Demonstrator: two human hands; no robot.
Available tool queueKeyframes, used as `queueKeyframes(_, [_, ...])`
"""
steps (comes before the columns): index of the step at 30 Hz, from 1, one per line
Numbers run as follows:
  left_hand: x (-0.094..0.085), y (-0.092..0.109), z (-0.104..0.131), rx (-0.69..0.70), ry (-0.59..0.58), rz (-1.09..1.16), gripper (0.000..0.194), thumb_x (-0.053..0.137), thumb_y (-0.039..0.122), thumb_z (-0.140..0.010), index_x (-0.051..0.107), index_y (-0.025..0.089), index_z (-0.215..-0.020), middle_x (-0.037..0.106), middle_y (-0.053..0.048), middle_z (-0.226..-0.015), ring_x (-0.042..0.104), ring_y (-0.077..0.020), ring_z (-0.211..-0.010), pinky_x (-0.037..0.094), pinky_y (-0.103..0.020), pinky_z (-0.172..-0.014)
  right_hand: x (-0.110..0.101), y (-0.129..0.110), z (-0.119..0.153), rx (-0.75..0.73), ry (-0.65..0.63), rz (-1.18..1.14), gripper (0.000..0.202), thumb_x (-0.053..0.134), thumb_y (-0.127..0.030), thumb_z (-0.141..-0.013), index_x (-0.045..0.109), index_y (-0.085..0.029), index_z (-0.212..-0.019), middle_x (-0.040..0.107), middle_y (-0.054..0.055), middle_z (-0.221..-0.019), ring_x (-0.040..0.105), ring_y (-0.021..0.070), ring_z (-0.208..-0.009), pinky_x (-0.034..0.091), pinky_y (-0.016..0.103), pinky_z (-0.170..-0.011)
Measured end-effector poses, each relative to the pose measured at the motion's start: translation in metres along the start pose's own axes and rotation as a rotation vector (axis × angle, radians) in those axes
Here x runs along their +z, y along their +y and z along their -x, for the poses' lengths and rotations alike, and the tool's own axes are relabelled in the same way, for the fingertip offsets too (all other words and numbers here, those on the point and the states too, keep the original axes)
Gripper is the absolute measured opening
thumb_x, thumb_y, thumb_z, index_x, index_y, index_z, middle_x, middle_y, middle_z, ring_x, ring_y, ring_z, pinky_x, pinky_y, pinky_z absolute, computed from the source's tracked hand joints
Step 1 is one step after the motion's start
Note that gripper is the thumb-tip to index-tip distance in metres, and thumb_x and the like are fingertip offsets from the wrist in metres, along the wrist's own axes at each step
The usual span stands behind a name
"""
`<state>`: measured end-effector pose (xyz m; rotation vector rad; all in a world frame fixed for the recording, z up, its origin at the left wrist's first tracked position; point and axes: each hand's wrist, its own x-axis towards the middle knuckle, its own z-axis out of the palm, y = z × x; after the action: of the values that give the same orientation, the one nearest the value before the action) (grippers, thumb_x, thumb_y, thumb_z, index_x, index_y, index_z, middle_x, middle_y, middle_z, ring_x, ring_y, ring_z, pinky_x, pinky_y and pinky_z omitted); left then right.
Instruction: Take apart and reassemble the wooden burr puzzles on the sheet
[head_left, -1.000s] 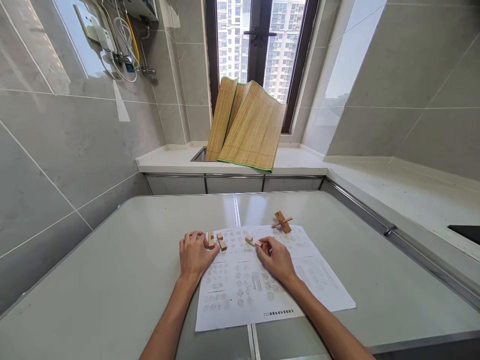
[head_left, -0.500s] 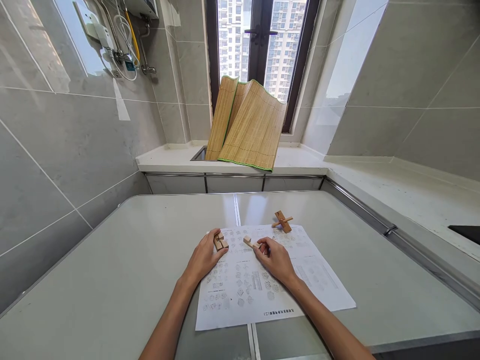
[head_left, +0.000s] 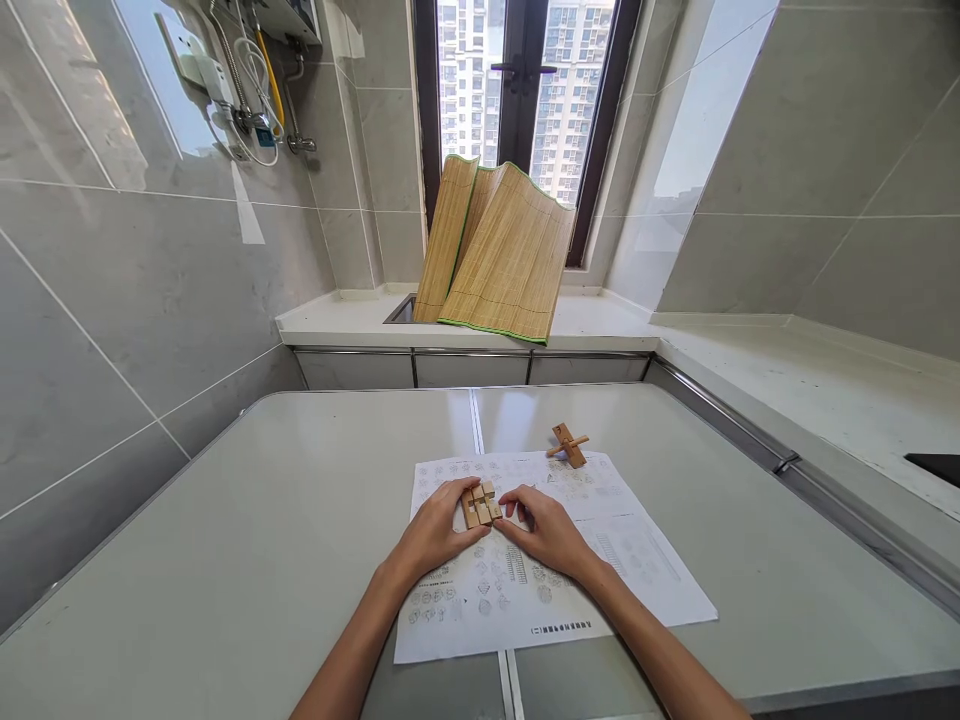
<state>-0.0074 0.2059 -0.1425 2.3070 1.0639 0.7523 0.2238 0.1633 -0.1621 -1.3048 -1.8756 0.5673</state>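
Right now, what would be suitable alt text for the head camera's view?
A person's left hand grips small wooden blocks over a printed sheet, the right hand close beside them. Crossed wooden pieces lie at the sheet's far edge; beyond the pale table, a slatted mat stands before a window.

Worktop point(head_left: 225, 550), left side: is offering a wide lane outside the left hand point(head_left: 437, 525).
Middle: wooden blocks point(head_left: 482, 513) are filling the gap across to the right hand point(head_left: 546, 530).
Paper sheet point(head_left: 645, 575): is lying flat, leaving passage above.
Crossed wooden piece point(head_left: 568, 446): is obstructing the path beyond the right hand.
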Motion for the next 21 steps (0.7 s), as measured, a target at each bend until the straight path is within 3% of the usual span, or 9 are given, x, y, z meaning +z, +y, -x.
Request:
queueKeyframes(7, [0.001, 0.003, -0.001, -0.021, -0.017, 0.004, 0.067, 0.077, 0.042, -0.081, 0.051, 0.031, -0.141, 0.063, -0.008, -0.133, 0.061, -0.0309, -0.123, 0.053, -0.046, -0.102, -0.001, -0.001, 0.001, -0.084, -0.022, -0.038, 0.015, 0.064, -0.033, -0.092, 0.067, -0.028, -0.106, 0.07, 0.004, -0.119, 0.059, 0.0177, -0.073, 0.049, 0.033, -0.071])
queueKeyframes(14, [0.002, -0.006, -0.004, -0.038, 0.029, -0.017, 0.064, 0.077, 0.042, -0.081, 0.053, 0.028, -0.138, 0.065, -0.009, -0.125, 0.062, -0.0302, -0.118, 0.054, -0.045, -0.1, -0.002, -0.001, 0.001, -0.072, -0.038, -0.013, 0.021, 0.062, -0.028, -0.092, 0.066, -0.029, -0.112, 0.072, 0.003, -0.111, 0.06, 0.0189, -0.077, 0.049, 0.033, -0.074])
queueKeyframes(21, [-0.014, -0.028, -0.006, -0.205, 0.174, -0.108, 0.063, 0.071, 0.047, -0.084, 0.052, 0.024, -0.139, 0.064, -0.01, -0.124, 0.061, -0.0302, -0.117, 0.05, -0.046, -0.102, 0.001, 0.008, 0.0, -0.02, -0.017, -0.015, 0.015, 0.056, -0.025, -0.094, 0.064, -0.026, -0.107, 0.067, 0.002, -0.096, 0.059, 0.0186, -0.074, 0.048, 0.033, -0.071])
